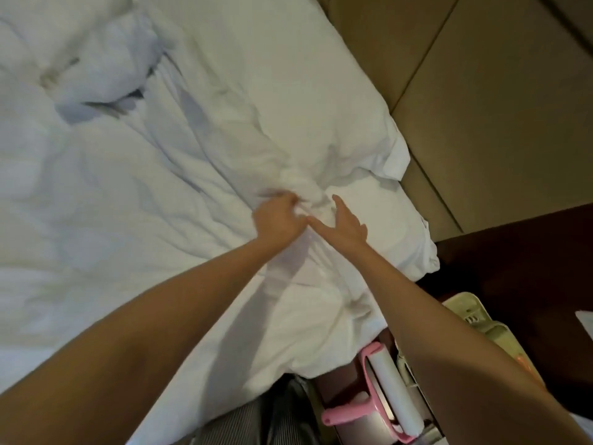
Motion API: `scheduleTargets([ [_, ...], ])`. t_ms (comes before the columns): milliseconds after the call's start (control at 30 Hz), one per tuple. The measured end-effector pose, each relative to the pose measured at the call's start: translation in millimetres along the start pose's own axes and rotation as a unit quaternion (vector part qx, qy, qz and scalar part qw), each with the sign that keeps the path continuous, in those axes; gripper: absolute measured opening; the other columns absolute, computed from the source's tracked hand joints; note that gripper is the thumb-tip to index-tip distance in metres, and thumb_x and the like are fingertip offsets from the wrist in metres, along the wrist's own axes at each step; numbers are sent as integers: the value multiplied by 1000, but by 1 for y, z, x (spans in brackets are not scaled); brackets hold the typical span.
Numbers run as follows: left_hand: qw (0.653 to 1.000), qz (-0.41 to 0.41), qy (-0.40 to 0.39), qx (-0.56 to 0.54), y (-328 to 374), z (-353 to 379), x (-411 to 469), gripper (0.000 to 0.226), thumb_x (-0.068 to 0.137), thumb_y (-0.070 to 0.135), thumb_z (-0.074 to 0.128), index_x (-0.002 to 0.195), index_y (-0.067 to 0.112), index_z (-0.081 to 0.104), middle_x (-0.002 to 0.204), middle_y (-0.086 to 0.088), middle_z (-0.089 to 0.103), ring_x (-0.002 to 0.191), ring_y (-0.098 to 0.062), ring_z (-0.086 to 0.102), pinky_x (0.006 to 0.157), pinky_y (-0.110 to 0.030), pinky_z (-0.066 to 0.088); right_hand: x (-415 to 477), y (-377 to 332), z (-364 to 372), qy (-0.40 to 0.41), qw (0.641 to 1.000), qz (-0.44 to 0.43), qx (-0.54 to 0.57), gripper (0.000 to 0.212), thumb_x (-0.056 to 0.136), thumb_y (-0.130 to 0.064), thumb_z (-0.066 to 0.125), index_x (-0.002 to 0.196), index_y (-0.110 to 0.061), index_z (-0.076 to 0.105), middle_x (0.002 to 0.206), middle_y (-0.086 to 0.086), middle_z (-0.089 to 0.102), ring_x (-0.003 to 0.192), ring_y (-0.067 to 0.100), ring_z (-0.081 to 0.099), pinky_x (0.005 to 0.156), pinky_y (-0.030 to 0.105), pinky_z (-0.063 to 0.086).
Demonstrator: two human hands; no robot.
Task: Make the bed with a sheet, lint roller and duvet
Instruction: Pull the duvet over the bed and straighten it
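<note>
White bedding covers the bed: a rumpled duvet [106, 194] spreads over the left and middle, and a white pillow [288, 101] lies toward the padded headboard. My left hand [277, 216] grips a bunched fold of the white fabric [308, 191] near the bed's right side. My right hand [348, 221] lies beside it with fingers straight, resting on the same fold. A pink lint roller [385, 393] with a white roll lies off the bed at the lower right, below my right forearm.
A tan padded headboard [481, 91] runs along the right of the bed. A dark wooden nightstand [526, 261] stands at the right, with a pale yellow-green holder [471, 319] by the lint roller. Striped cloth [244, 415] shows at the bottom edge.
</note>
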State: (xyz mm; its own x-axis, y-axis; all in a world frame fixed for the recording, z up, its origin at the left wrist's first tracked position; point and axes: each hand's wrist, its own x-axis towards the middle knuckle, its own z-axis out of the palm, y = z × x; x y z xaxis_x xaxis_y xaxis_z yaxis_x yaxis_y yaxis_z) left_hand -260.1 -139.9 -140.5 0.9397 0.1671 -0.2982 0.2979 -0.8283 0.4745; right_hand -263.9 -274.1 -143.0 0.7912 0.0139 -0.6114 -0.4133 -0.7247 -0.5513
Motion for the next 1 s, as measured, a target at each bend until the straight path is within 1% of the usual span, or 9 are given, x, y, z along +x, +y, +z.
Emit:
scheduleTargets([
  [133, 924, -257, 169, -228, 7, -55, 45, 75, 73, 44, 64, 133, 11, 33, 132, -15, 39, 119, -37, 43, 100, -42, 37, 23, -43, 13, -23, 999, -29, -23, 104, 75, -62, 64, 149, -33, -3, 156, -3, 18, 144, 21, 14, 114, 49, 0],
  [200, 882, -321, 177, -295, -3, -78, 70, 92, 70, 48, 66, 141, 12, 19, 137, -17, 34, 122, -36, 41, 103, -43, 36, 33, -66, 22, -13, 999, -38, -17, 95, 78, -54, 66, 149, -24, 13, 151, 2, 32, 140, 22, 27, 113, 44, 10],
  [300, 862, -298, 165, -376, -5, -103, 100, 63, 84, 27, 60, 136, 1, 36, 131, -20, 51, 117, -34, 51, 96, -34, 42, 37, -90, 13, -62, 991, -67, 95, 48, 90, -29, 61, 129, -4, 51, 121, 10, 59, 114, 24, 55, 84, 25, 39],
  [400, 892, -183, 210, -355, 29, -115, 109, 32, 92, 13, 50, 116, -6, 56, 117, -24, 60, 109, -33, 57, 88, -33, 42, 46, -92, -36, -83, 964, -43, 248, 32, 93, -18, 57, 123, -7, 57, 107, 6, 64, 99, 17, 60, 78, 24, 48],
  [500, 950, -81, -10, -301, 49, -103, 117, 46, 89, 27, 46, 120, -7, 52, 120, -26, 58, 112, -34, 56, 85, -31, 41, 67, -83, -79, -53, 988, 1, 146, 31, 93, -13, 56, 123, -5, 57, 109, 9, 62, 92, 18, 56, 76, 27, 46],
  [600, 946, -62, -208, -242, 36, -113, 139, 63, 77, 39, 49, 124, -3, 48, 113, -17, 60, 102, -31, 59, 79, -32, 48, 85, -103, -77, -63, 995, 19, 75, 36, 86, -1, 53, 123, -2, 54, 119, 17, 58, 97, 23, 52, 80, 31, 41],
  [767, 904, -173, -219, -324, -1, -174, 179, 26, 85, 39, 52, 82, 14, 60, 74, -1, 57, 60, -15, 48, 57, -23, 35, 111, -202, -57, 88, 989, -102, 63, 58, 80, -20, 63, 133, -13, 42, 130, 10, 45, 118, 28, 48, 100, 41, 40],
  [900, 734, -332, -22, -592, -66, -211, 228, 28, 86, 41, 56, 89, 13, 56, 81, -6, 52, 57, -16, 47, 50, -20, 39, 137, -286, -30, 46, 981, -183, -32, 81, 83, -45, 62, 148, -21, 20, 146, 9, 34, 132, 30, 36, 106, 40, 32],
  [1000, 646, -354, 12, -676, -106, -229, 259, 50, 81, 47, 62, 122, 21, 50, 117, 1, 53, 95, -16, 58, 66, -25, 48, 157, -317, -8, 70, 983, -147, -85, 83, 84, -45, 61, 149, -20, 15, 143, 12, 39, 128, 34, 39, 103, 39, 31],
])
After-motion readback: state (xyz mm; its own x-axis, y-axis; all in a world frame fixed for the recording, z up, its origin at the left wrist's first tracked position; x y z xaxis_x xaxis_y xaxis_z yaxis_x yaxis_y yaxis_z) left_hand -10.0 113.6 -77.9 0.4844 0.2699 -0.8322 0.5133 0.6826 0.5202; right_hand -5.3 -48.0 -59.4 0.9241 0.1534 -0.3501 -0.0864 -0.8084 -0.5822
